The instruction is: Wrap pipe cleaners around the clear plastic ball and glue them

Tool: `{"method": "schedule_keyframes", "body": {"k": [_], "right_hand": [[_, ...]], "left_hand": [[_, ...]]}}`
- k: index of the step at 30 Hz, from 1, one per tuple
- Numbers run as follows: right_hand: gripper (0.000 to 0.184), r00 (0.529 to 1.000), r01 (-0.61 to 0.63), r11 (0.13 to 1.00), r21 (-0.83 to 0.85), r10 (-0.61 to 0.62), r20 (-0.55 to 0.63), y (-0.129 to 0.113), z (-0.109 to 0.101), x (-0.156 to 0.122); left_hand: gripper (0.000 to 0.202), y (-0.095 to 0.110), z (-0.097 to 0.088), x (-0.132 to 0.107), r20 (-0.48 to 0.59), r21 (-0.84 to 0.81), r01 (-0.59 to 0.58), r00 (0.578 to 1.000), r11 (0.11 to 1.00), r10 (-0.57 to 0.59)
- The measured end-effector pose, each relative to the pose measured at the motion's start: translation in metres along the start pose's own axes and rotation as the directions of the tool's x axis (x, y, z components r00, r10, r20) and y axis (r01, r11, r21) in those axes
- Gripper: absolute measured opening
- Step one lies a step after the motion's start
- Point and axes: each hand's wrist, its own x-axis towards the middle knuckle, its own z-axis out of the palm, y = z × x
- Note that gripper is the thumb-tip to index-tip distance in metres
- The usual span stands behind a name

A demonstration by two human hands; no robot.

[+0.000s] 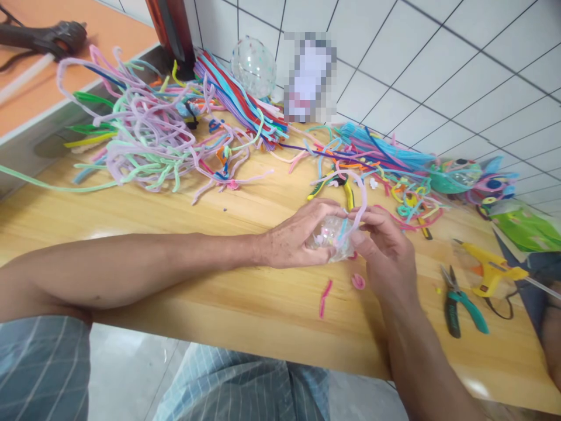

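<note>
Clear plastic piece [323, 233], rounded, sits between my hands just over the bench [210, 304] as my head view looks down. My left hand [287, 237] holds it, thumb and fingers curled around its side. My right hand [392, 254] is bent in narrow at the other side, by a lilac fuzzy stem [363, 193] that arches above; I cannot tell whether it grips stem or plastic. Nearer me lie a pink coil [358, 282] and a pink strip [324, 299]; to the right, teal-and-black pliers [460, 304] and a yellow glue gun [491, 270].
</note>
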Motion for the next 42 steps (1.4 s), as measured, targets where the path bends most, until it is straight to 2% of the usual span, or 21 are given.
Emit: {"method": "schedule_keyframes", "body": {"k": [3,6,13,20,31,36,42], "right_hand": [[0.017,0.998,-0.053,0.985,0.162,0.058,-0.024,0.001,0.002,0.003],[0.011,0.995,-0.1,0.965,0.243,0.1,0.01,0.003,0.003,0.006],[0.008,0.987,-0.158,0.95,0.271,0.147,0.06,0.003,0.004,0.007],[0.007,0.988,-0.154,0.93,0.335,0.137,0.076,0.01,0.003,0.007],[0.013,0.995,-0.078,0.977,0.199,0.063,0.082,0.015,0.001,0.008],[0.011,0.993,-0.078,0.974,0.215,0.056,0.105,0.018,-0.002,0.008],[0.011,0.994,-0.096,0.969,0.228,0.08,0.076,0.015,0.003,0.006]], "left_hand": [[0.06,-0.001,0.001,0.0,-0.002,0.01,-0.012,1.0,1.0,0.012],[0.06,-0.002,0.002,0.0,-0.014,0.011,-0.038,0.999,0.999,0.038],[0.062,-0.002,0.001,0.001,-0.019,-0.028,-0.105,0.994,0.994,0.104],[0.063,0.001,0.001,0.001,-0.005,-0.02,-0.103,0.995,0.995,0.103],[0.065,0.0,0.001,0.001,0.001,-0.01,-0.129,0.992,0.992,0.129],[0.066,0.0,0.001,0.001,-0.009,-0.012,-0.136,0.991,0.991,0.136],[0.065,-0.002,0.003,0.0,-0.012,-0.018,-0.135,0.991,0.991,0.135]]}}
